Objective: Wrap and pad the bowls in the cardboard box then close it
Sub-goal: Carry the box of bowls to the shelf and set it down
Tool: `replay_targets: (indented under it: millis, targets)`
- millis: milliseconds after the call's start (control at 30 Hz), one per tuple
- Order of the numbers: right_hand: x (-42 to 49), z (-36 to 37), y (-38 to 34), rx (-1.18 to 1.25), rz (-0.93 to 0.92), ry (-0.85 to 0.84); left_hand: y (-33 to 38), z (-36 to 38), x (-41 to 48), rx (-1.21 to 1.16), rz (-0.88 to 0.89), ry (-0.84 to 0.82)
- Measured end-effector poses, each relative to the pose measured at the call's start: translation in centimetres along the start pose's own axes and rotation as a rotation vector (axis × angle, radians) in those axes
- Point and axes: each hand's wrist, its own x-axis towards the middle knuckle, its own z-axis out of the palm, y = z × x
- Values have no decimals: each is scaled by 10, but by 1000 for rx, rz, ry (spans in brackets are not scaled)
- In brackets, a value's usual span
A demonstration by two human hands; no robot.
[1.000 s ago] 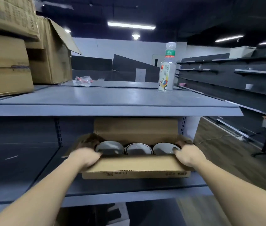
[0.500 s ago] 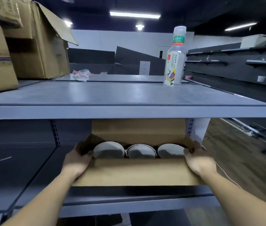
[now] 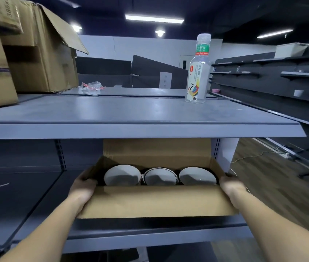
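- The left hand is gripping the left end of the cardboard box, fingers curling round the end wall with the thumb lying over the rim.
- The right hand is clamping the right end. Its fingers are reaching round the far corner and are mostly hidden, so whether they are spread or together cannot be told.
- The box is sitting at the front of the lower shelf, open, with its rear flap standing up under the upper shelf.
- Three bowls are lying in a row inside, bare and just beside one another.
- Judgement: the step in hand is taking hold of the box to bring it out; wrapping and padding are not yet begun.
- Judgement: the next move is calling for a level, even pull on both ends. The rear flap needs to clear the shelf above, and the unpadded bowls must not knock together.
- Farther off, a bottle is standing on the upper shelf, with large cartons stacked at its left.
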Motion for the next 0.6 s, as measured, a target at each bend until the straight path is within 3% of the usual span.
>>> replay_targets:
  millis: [267,367,600]
  targets:
    - [-17,-13,4,-36,-2,30,4,-10,-20,45,35,-14]
    - [-26,-18,4,3,11,42,-3,-16,-31,71,-64,40]
    - [-44,-32,1,-7,-80,-76,-12,-40,-101,58,-72,144]
